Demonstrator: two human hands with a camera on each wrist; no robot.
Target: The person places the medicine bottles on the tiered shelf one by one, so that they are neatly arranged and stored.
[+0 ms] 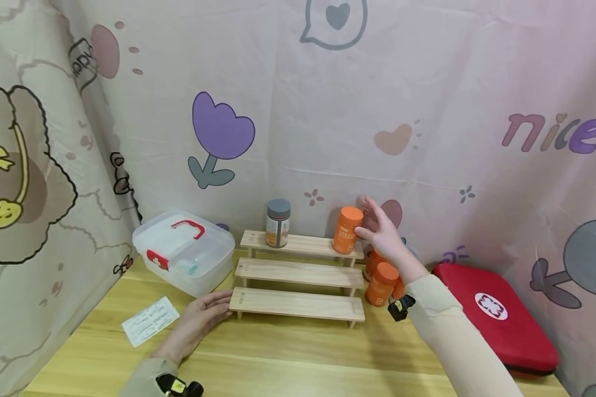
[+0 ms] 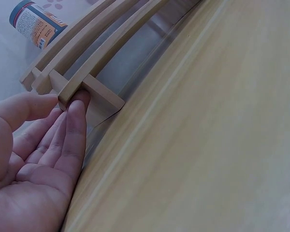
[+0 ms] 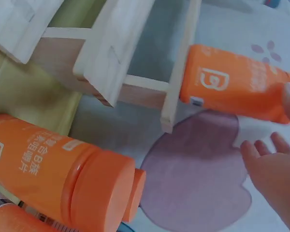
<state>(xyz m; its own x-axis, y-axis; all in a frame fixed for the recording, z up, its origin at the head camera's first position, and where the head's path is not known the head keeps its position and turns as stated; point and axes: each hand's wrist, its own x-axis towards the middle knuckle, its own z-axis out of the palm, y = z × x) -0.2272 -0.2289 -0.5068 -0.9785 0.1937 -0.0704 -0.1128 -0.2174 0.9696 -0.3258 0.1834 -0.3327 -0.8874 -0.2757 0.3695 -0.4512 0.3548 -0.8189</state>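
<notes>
A three-step wooden display rack [image 1: 298, 304] stands on the table. My left hand [image 1: 201, 320] pinches the left end of its lowest step, thumb and fingertips meeting at the corner in the left wrist view. On the right end of the top step stands an upright orange bottle [image 1: 346, 231]. My right hand [image 1: 383, 234] is beside this bottle, its thumb at the bottle near the lid; the other fingers stay apart from it in the right wrist view. A grey-lidded bottle [image 1: 278, 223] stands toward the left of the top step.
Several more orange bottles [image 1: 381, 284] stand right of the rack, partly behind my right arm. A clear first-aid box [image 1: 189, 253] with a red handle sits at the left, a printed paper slip [image 1: 150, 321] before it. A red case [image 1: 501, 320] lies at the right.
</notes>
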